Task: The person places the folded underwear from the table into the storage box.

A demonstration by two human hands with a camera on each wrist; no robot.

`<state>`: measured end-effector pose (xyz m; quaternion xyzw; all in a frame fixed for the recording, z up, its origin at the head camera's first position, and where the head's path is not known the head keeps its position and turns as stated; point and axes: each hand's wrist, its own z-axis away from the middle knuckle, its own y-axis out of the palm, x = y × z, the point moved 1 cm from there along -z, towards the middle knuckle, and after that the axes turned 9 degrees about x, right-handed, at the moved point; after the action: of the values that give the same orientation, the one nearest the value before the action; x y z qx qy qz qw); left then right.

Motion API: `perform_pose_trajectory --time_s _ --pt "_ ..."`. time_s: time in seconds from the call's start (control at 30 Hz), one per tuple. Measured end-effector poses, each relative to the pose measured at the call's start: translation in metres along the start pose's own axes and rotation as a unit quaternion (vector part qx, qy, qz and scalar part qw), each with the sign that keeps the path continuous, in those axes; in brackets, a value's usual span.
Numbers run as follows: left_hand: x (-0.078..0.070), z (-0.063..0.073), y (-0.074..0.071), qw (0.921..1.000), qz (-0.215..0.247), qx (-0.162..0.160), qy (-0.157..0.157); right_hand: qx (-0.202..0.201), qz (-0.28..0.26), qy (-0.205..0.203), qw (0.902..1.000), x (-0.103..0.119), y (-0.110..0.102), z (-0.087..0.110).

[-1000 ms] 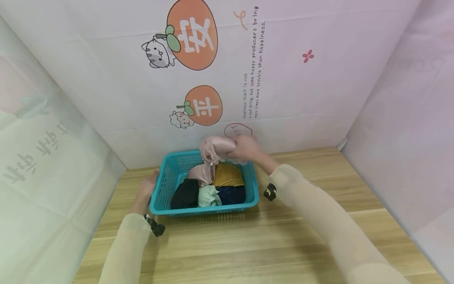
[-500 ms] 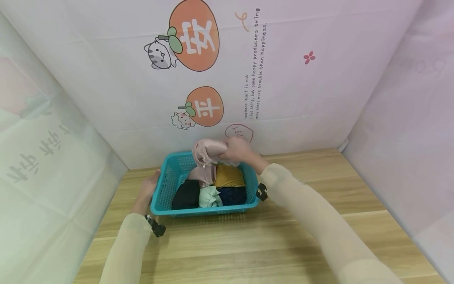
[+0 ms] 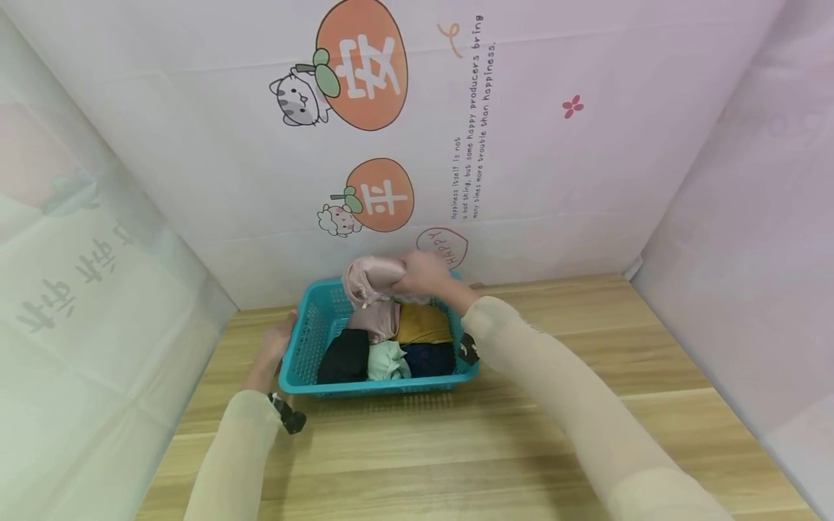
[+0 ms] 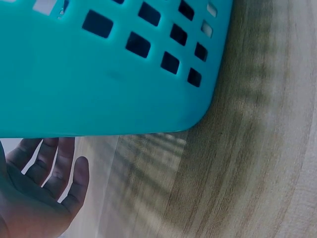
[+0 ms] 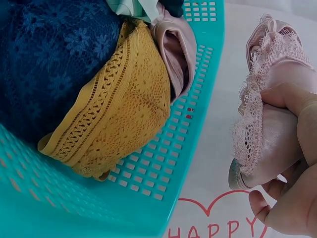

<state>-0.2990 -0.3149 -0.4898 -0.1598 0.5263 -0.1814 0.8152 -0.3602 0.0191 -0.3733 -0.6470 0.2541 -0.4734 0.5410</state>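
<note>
My right hand (image 3: pixel 426 275) grips a pale pink bra (image 3: pixel 374 273) with lace trim above the back of a teal plastic basket (image 3: pixel 378 388). In the right wrist view, the thumb lies over the bra's satin (image 5: pixel 281 136) and the fingers are behind it. At the basket's left side is my left hand (image 3: pixel 274 346); the left wrist view shows its fingers loosely extended, some tips hidden by the basket. Inside the basket lie a mustard lace bra (image 3: pixel 423 323), a navy lace garment (image 3: pixel 430 359), a mint garment (image 3: pixel 388 362), a black one (image 3: pixel 343 357) and a pink satin one (image 3: pixel 374 322).
The basket stands on a wood-grain tabletop (image 3: pixel 417 463) near its back edge. A printed white cloth wall (image 3: pixel 521 166) rises right behind it, and pale cloth walls flank the table on the left and right.
My right hand has moved left with the pale pink bra, toward the basket's back left corner. The left hand and the basket stay nearly still; the view shifts slightly.
</note>
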Motion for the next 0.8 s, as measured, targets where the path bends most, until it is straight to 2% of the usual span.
perform_pose_trajectory --time_s 0.2,0.43,0.67,0.8 --pt "0.0 0.002 0.0 1.0 -0.001 -0.005 0.0 0.005 0.013 0.002 0.9999 0.006 0.004 -0.006" --pt "-0.001 0.0 0.0 0.9999 -0.002 0.001 0.016 0.011 0.02 0.003 0.9997 0.018 0.012 -0.014" --pt "0.0 -0.002 0.001 0.9998 -0.006 -0.014 0.017 0.003 0.019 -0.007 0.9998 0.028 0.023 -0.023" --pt "0.0 -0.001 0.002 0.9998 -0.002 -0.012 0.018 0.008 0.033 -0.003 0.9994 0.037 0.025 -0.024"
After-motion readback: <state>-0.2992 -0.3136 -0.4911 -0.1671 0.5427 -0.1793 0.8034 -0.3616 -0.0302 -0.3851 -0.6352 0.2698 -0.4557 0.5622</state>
